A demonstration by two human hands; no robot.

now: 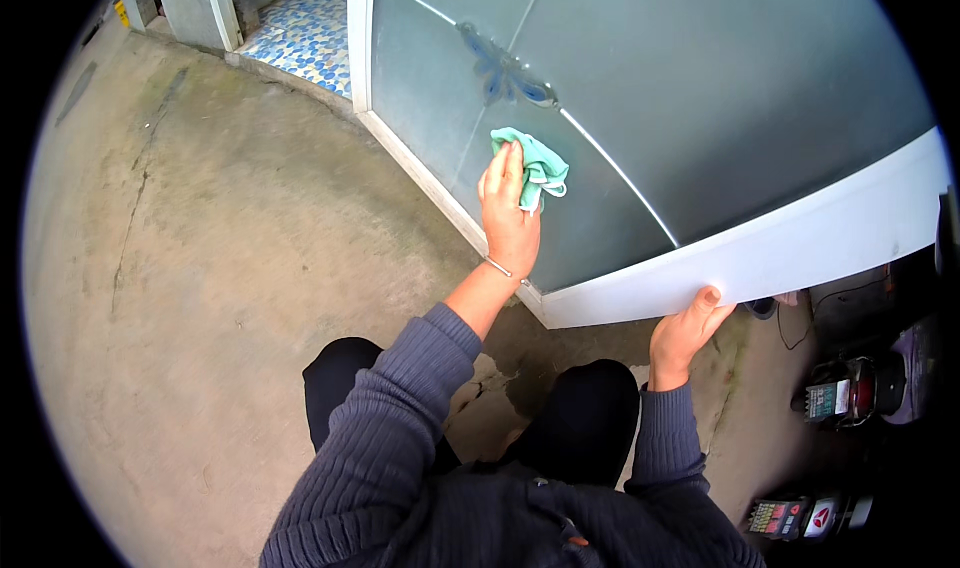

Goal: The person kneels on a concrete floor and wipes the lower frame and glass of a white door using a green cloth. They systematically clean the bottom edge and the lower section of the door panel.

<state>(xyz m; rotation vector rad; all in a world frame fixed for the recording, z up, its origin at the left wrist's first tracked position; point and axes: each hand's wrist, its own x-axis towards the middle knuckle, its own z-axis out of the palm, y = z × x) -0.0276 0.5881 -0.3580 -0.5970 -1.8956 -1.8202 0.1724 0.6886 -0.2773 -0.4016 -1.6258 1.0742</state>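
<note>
A green cloth with pale edging point(546, 169) lies under the fingers of my left hand point(510, 208), pressed on the frosted glass panel point(600, 148) of a door. The hand is just below a blue butterfly-like ornament point(506, 72) on the glass, where thin pale lines meet. My right hand point(686, 335) grips the outer edge of the white door frame point(750, 264), thumb on the face, its other fingers partly hidden behind the edge.
Concrete floor point(225, 268) with cracks lies left of the door. Blue pebble-patterned flooring point(307, 35) shows through a doorway at top left. At right, partly in shadow, are vehicle parts with a red light point(862, 388) and a shoe point(761, 308). My knees are below the door's corner.
</note>
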